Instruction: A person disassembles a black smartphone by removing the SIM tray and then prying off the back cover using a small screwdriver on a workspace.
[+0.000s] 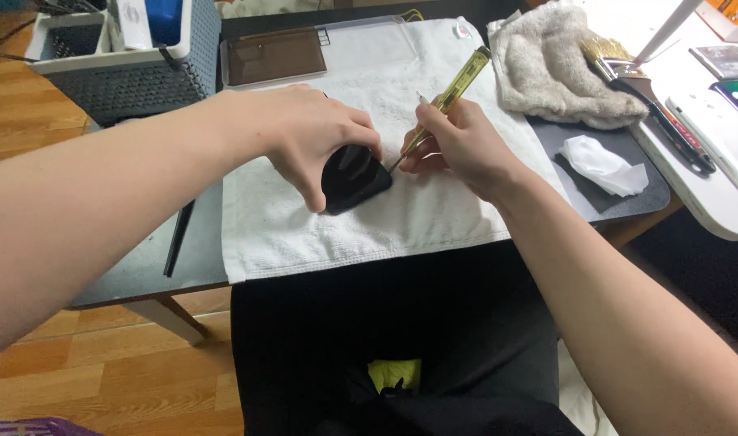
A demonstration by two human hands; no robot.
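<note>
Across the small dark grey table (pixel 143 266) a white terry towel (pixel 401 218) is lying flat, its near hem hanging just at the table's front edge above our dark-clothed lap. We are working in the middle of that towel, where open cloth is lying on every side of our hands: bare towel toward the far edge, a strip to the left, and more toward the near hem. Wooden floor is showing beyond the table's left edge. On the far left corner a grey slotted plastic basket (pixel 135 77) is standing, and a brown flat wallet-like case (pixel 276 55) is lying just beside it. To the right a crumpled beige cloth (pixel 555 73) is crowding the towel's far right corner, with a wadded white tissue (pixel 603 165) on the bare tabletop nearer us.

Our left hand (pixel 304 133) is arching over a glossy black rounded object (pixel 354 179), thumb and fingers closed around its edges and holding it tilted on the towel. Our right hand (pixel 458 145) is pinching a slim translucent yellow-handled screwdriver (pixel 450 93) pen-style, fingers shut on the shaft low down, the handle slanting up and away. Its tip is meeting the black object's right edge, just beside our left fingertips.
</note>
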